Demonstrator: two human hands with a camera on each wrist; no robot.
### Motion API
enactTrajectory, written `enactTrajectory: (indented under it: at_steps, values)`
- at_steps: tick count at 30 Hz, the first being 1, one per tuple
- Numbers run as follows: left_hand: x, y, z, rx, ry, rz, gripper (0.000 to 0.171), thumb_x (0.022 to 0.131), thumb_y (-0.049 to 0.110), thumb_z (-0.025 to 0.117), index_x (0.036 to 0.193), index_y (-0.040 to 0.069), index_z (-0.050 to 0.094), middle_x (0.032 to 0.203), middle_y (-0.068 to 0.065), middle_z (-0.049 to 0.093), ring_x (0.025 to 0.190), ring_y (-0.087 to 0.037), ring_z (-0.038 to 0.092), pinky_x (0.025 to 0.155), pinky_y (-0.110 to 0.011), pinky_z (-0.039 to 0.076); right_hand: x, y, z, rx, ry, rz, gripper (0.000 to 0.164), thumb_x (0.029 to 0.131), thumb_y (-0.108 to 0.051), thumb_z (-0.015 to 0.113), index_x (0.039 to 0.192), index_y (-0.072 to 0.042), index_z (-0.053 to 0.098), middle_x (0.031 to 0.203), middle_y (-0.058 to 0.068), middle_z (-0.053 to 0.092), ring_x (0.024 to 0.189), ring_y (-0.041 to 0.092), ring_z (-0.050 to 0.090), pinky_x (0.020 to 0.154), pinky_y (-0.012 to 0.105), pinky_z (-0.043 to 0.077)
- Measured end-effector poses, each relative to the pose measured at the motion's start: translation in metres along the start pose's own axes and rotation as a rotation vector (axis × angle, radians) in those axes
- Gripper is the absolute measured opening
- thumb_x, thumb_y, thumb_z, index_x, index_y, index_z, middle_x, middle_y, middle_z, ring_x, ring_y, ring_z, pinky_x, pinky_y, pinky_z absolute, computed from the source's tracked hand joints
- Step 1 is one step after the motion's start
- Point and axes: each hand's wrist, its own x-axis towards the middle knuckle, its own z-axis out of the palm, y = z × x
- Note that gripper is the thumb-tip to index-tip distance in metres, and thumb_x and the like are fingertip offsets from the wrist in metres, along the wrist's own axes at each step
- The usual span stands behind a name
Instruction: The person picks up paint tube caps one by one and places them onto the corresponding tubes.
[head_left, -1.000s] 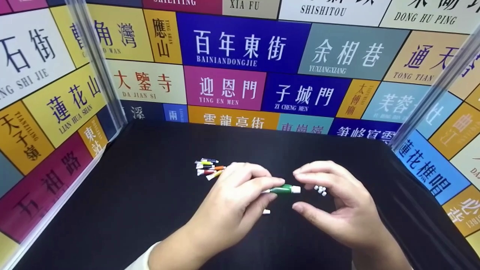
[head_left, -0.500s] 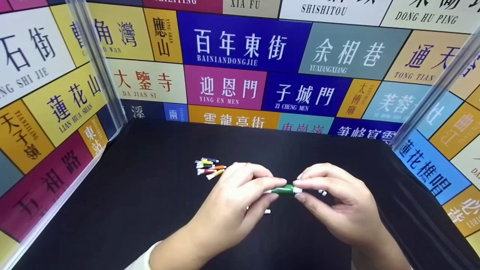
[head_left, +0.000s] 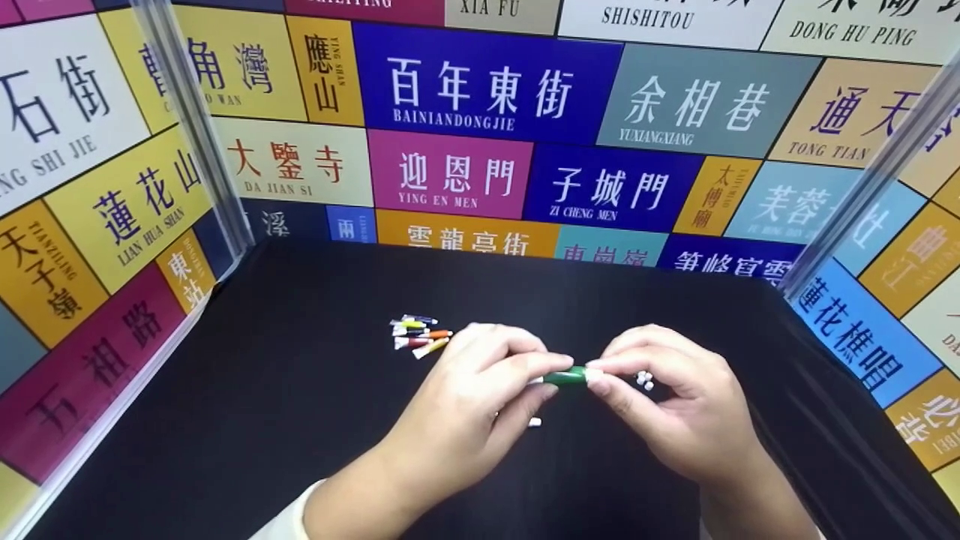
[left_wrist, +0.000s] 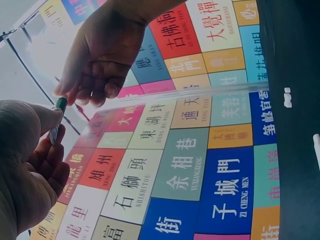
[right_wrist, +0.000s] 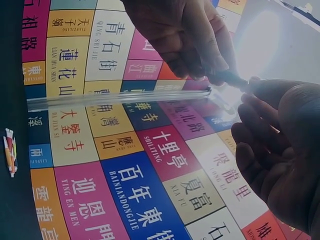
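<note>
A small green paint tube (head_left: 566, 376) lies level between my two hands, above the black cloth. My left hand (head_left: 469, 401) pinches its left part between thumb and index finger. At the other end, the thumb and index finger of my right hand (head_left: 679, 409) pinch the white cap, which they mostly cover. The left wrist view shows the green tube (left_wrist: 61, 104) from below, spanning the two sets of fingertips. Behind my right fingers, several small white caps (head_left: 644, 380) lie on the cloth. Under my left hand a white-ended piece (head_left: 534, 422) peeks out, the rest hidden.
Several paint tubes (head_left: 416, 337) in yellow, orange, red and dark colours lie in a pile beyond my left hand. The black cloth (head_left: 300, 420) covers the table. Sign-printed panels (head_left: 487, 90) stand at the back and both sides, with clear corner strips.
My right thumb and index finger, earlier spread apart beside the green paint tube, have come together on its white cap. My left hand stays nearly still.
</note>
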Motion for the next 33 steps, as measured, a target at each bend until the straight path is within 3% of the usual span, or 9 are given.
enactTrajectory:
  at_steps: [5, 11, 16, 24, 33]
  values:
    - [0.000, -0.002, 0.003, -0.003, 0.000, 0.004, 0.025, 0.102, 0.017, 0.074, 0.126, 0.018, 0.077, 0.116, 0.001, 0.072, 0.111, -0.015, 0.064, 0.097, -0.029, 0.051, -0.002, 0.003, 0.001, -0.011, -0.004, 0.022, 0.028, 0.075, 0.014, 0.086, 0.092, -0.008, 0.082, 0.085, 0.005, 0.074, 0.081, 0.011, 0.067, 0.076, 0.017, 0.054]
    - [-0.001, -0.008, 0.007, 0.002, -0.008, -0.015, 0.022, 0.101, 0.018, 0.074, 0.124, 0.019, 0.079, 0.115, 0.003, 0.074, 0.111, -0.015, 0.065, 0.098, -0.028, 0.051, -0.004, 0.007, -0.001, -0.101, -0.052, 0.078, 0.021, 0.083, 0.004, 0.085, 0.092, -0.015, 0.081, 0.088, 0.000, 0.075, 0.084, 0.009, 0.068, 0.079, 0.016, 0.054]
    - [-0.002, -0.013, 0.011, 0.002, -0.017, -0.031, 0.021, 0.101, 0.018, 0.075, 0.122, 0.019, 0.079, 0.115, 0.003, 0.074, 0.111, -0.014, 0.066, 0.098, -0.029, 0.052, -0.004, 0.010, 0.000, -0.145, -0.092, 0.129, 0.027, 0.083, 0.005, 0.084, 0.092, -0.020, 0.081, 0.090, -0.004, 0.076, 0.085, 0.007, 0.069, 0.078, 0.017, 0.054]
    - [-0.003, -0.022, 0.015, -0.005, -0.054, -0.122, 0.022, 0.102, 0.025, 0.075, 0.123, 0.021, 0.079, 0.116, 0.005, 0.074, 0.111, -0.013, 0.064, 0.098, -0.030, 0.051, -0.004, 0.016, 0.004, -0.158, -0.084, 0.230, 0.026, 0.088, -0.001, 0.084, 0.092, -0.027, 0.082, 0.089, -0.007, 0.076, 0.080, 0.007, 0.066, 0.072, 0.017, 0.052]
    - [-0.004, -0.032, 0.020, 0.024, -0.074, -0.192, 0.026, 0.098, 0.030, 0.079, 0.122, 0.020, 0.080, 0.115, 0.005, 0.075, 0.111, -0.015, 0.064, 0.098, -0.031, 0.053, -0.004, 0.025, 0.003, -0.186, -0.118, 0.347, 0.016, 0.094, -0.010, 0.082, 0.092, -0.026, 0.082, 0.090, -0.009, 0.075, 0.073, 0.007, 0.058, 0.062, 0.022, 0.049]
